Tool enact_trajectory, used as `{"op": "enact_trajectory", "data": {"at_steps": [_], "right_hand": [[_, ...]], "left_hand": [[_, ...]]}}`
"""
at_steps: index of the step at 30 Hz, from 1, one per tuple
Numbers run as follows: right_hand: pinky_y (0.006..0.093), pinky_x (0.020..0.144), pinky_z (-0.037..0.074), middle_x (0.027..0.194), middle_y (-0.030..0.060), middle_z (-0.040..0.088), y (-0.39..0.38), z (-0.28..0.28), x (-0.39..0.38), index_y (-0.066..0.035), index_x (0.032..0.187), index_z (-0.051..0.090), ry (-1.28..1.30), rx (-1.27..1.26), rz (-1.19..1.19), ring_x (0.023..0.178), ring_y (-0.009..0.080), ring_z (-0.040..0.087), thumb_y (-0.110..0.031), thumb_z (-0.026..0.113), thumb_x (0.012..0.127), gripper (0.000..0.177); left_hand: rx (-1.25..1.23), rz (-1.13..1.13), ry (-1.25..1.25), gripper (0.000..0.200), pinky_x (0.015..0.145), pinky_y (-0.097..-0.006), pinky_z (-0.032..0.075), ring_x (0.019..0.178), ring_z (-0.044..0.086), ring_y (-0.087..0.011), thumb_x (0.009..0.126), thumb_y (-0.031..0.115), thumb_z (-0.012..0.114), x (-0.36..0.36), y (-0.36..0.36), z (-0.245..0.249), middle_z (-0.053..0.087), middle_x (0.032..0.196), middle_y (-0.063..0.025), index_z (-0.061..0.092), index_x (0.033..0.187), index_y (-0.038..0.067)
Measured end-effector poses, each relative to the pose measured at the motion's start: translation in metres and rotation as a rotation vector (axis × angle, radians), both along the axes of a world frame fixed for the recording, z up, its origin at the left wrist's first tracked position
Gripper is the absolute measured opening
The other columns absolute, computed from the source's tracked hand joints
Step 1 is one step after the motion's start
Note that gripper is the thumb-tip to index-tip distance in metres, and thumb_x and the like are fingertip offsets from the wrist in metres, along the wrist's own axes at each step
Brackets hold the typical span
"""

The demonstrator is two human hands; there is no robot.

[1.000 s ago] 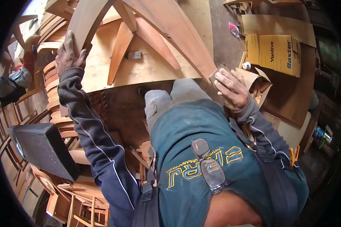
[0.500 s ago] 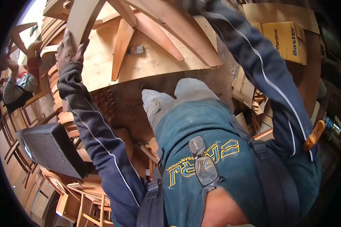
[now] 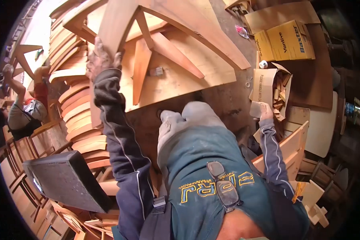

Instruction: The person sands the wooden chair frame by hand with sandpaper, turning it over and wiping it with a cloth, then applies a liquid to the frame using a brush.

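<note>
A yellow box [image 3: 286, 40] is lying at 1 o'clock, and an open box of wood bits [image 3: 282, 90] is sitting just below it at 2 o'clock. A little brush [image 3: 157, 72] is resting on the flat board [image 3: 188, 86] at 12 o'clock. A pile of bent wood pieces [image 3: 78, 108] is sitting at 10 o'clock, another person [image 3: 22, 114] is bending at 9 o'clock, and a black pad [image 3: 66, 180] is leaning at 8 o'clock.

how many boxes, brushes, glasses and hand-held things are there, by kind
boxes: 2 (yellow box, open box)
brush: 1
glasses: 1
held: 2 (frame in left hand, pad in right hand)
total: 6
</note>
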State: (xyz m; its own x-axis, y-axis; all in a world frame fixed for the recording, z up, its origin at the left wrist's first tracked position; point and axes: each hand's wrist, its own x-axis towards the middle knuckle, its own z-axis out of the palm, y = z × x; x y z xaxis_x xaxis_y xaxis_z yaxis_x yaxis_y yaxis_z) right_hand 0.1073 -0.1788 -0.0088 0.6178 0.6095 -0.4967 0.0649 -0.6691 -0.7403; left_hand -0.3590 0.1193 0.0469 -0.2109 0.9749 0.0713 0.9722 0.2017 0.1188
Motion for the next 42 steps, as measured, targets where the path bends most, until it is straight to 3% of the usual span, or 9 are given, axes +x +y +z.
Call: {"op": "enact_trajectory", "data": {"at_steps": [4, 8, 14, 18, 20, 28, 33, 36, 42], "right_hand": [[0.0336, 0.045, 0.052, 0.097, 0.0079, 0.058, 0.023, -0.033, -0.087, -0.011, 0.118, 0.043, 0.472, 0.186, -0.192, 0.081, 0.0244, 0.06, -0.019, 0.049, 0.086, 0.033], [0.0301, 0.04, 0.05, 0.085, 0.0086, 0.059, 0.082, -0.033, -0.155, -0.011, 0.115, 0.047, 0.536, 0.127, 0.019, 0.057, 0.0181, 0.058, -0.019, 0.046, 0.088, 0.028], [0.0286, 0.04, 0.049, 0.086, 0.0076, 0.059, 0.172, -0.045, -0.21, -0.009, 0.11, 0.054, 0.548, 0.03, 0.388, 0.06, 0.0161, 0.057, -0.024, 0.05, 0.087, 0.028], [0.0311, 0.07, 0.049, 0.091, 0.0116, 0.059, 0.21, -0.014, -0.242, -0.003, 0.115, 0.05, 0.486, 0.1, 0.674, 0.079, 0.0217, 0.059, -0.02, 0.06, 0.073, 0.046], [0.0357, 0.082, 0.044, 0.099, 0.0145, 0.057, 0.215, -0.033, -0.248, -0.003, 0.113, 0.05, 0.072, 0.452, 0.755, 0.092, 0.0281, 0.055, -0.018, 0.064, 0.062, 0.056], [0.0297, 0.065, 0.049, 0.084, 0.0069, 0.063, 0.214, -0.066, -0.198, -0.001, 0.092, 0.061, 0.386, 0.05, 0.718, 0.076, 0.018, 0.059, -0.012, 0.068, 0.065, 0.03], [0.0294, 0.071, 0.049, 0.094, 0.0082, 0.06, 0.204, -0.031, -0.178, -0.004, 0.105, 0.054, 0.626, -0.052, 0.55, 0.085, 0.019, 0.058, -0.005, 0.062, 0.068, 0.037], [0.0289, 0.076, 0.047, 0.098, 0.0107, 0.058, 0.194, -0.015, -0.188, -0.004, 0.107, 0.05, 0.023, 0.283, 0.892, 0.088, 0.0194, 0.058, -0.001, 0.057, 0.069, 0.039], [0.0344, 0.078, 0.043, 0.094, 0.0122, 0.058, 0.203, 0.081, -0.237, -0.006, 0.095, 0.055, -0.647, 0.689, 0.887, 0.092, 0.0284, 0.055, 0.001, 0.053, 0.069, 0.026]], "left_hand": [[-0.036, 0.013, 0.003, 0.084, 0.088, -0.0505, 0.035, 0.108, 0.045, -0.0368, 0.068, 0.055, 0.061, 0.004, -0.002, 0.009, 0.041, 0.123, -0.0165, 0.02, 0.135, 0.025], [0.03, -0.011, 0.037, 0.08, 0.082, -0.0478, 0.036, 0.1, 0.045, -0.0335, 0.07, 0.049, 0.062, 0.002, -0.005, 0.004, 0.039, 0.119, -0.0161, 0.023, 0.135, 0.023], [-0.021, 0.013, -0.042, 0.085, 0.088, -0.0471, 0.032, 0.104, 0.043, -0.0336, 0.069, 0.049, 0.063, 0.004, -0.008, 0.013, 0.036, 0.124, -0.0171, 0.019, 0.137, 0.024], [-0.009, -0.008, -0.046, 0.09, 0.091, -0.0469, 0.03, 0.107, 0.041, -0.0341, 0.068, 0.048, 0.063, 0.003, -0.008, 0.012, 0.036, 0.125, -0.0184, 0.013, 0.138, 0.024], [-0.021, -0.001, -0.058, 0.091, 0.091, -0.0479, 0.029, 0.108, 0.041, -0.0347, 0.068, 0.049, 0.063, 0.005, -0.007, 0.016, 0.035, 0.126, -0.0188, 0.011, 0.138, 0.024], [-0.025, 0.013, -0.075, 0.093, 0.092, -0.0476, 0.029, 0.111, 0.038, -0.0344, 0.067, 0.047, 0.065, 0.004, -0.007, 0.015, 0.033, 0.127, -0.0169, 0.01, 0.139, 0.023], [-0.024, 0.011, -0.09, 0.093, 0.091, -0.047, 0.029, 0.109, 0.038, -0.0347, 0.066, 0.045, 0.066, 0.005, -0.006, 0.014, 0.034, 0.125, -0.0177, 0.013, 0.138, 0.02], [-0.016, -0.037, -0.102, 0.093, 0.09, -0.0462, 0.031, 0.109, 0.038, -0.035, 0.066, 0.043, 0.065, 0.004, -0.007, 0.016, 0.034, 0.125, -0.0185, 0.013, 0.138, 0.015], [0.149, -0.492, -0.502, 0.091, 0.096, -0.0399, 0.03, 0.112, 0.039, -0.0391, 0.071, 0.028, 0.065, -0.042, -0.016, 0.02, 0.034, 0.125, -0.0281, 0.008, 0.134, -0.006]]}}
